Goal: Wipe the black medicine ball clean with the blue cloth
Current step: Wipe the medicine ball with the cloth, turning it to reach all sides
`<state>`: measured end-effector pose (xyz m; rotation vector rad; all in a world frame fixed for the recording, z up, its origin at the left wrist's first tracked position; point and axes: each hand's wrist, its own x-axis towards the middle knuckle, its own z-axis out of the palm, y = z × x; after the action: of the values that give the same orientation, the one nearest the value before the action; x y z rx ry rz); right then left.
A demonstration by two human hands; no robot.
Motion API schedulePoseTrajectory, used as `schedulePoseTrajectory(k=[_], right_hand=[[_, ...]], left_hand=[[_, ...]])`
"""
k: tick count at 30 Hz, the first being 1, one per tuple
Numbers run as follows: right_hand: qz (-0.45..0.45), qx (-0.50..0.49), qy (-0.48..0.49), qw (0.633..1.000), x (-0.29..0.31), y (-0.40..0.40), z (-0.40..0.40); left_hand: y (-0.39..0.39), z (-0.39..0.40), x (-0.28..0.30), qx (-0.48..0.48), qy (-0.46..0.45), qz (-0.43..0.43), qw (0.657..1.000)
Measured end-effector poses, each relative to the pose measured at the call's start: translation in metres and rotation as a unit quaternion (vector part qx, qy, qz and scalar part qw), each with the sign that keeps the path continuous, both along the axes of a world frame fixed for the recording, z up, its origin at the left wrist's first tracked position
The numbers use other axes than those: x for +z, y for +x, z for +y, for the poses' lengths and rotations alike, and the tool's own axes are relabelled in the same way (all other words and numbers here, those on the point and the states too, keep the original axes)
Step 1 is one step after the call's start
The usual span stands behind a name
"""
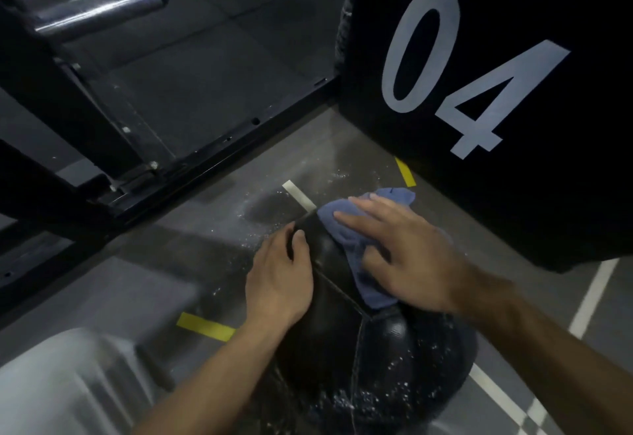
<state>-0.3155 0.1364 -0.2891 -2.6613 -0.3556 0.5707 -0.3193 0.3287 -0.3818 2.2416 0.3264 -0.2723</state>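
Note:
The black medicine ball (346,342) sits on the grey floor just below me, its lower part speckled with white dust. My left hand (279,275) lies on the ball's upper left side, fingers bent over its curve. The blue cloth (356,246) is spread over the ball's top right. My right hand (400,249) presses flat on the cloth with straight, spread fingers. Part of the cloth is hidden under that hand.
A tall black block marked "04" (479,75) stands close on the right. A black steel rack frame (191,157) with a metal peg (99,10) runs across the left. Yellow tape marks (205,326) and white lines (592,297) cross the floor. White powder is scattered near the ball.

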Motion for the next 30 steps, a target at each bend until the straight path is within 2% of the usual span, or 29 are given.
schedulePoseTrajectory(k=[4,9,14,18,22,30], right_hand=[[-0.112,-0.022,-0.019,0.993,-0.010,-0.056,-0.009],[-0.154,-0.043,-0.018,0.987,-0.020,-0.100,-0.005],[-0.161,-0.072,-0.033,0.984,-0.027,-0.095,-0.001],[-0.176,-0.083,-0.051,0.979,-0.032,-0.073,0.009],[-0.158,-0.081,-0.052,0.983,-0.029,-0.034,0.013],[-0.057,-0.150,-0.015,0.987,-0.031,0.047,0.001]], left_hand=[[0.016,-0.003,0.006,-0.031,-0.001,0.012,0.999],[0.030,-0.006,0.012,-0.055,-0.010,0.012,0.998],[0.018,-0.005,0.027,-0.122,-0.019,-0.103,0.987],[0.001,-0.017,0.033,-0.180,-0.002,-0.127,0.975],[0.024,-0.014,0.028,-0.149,-0.007,-0.140,0.979],[0.054,-0.017,0.018,-0.151,0.019,-0.141,0.978]])
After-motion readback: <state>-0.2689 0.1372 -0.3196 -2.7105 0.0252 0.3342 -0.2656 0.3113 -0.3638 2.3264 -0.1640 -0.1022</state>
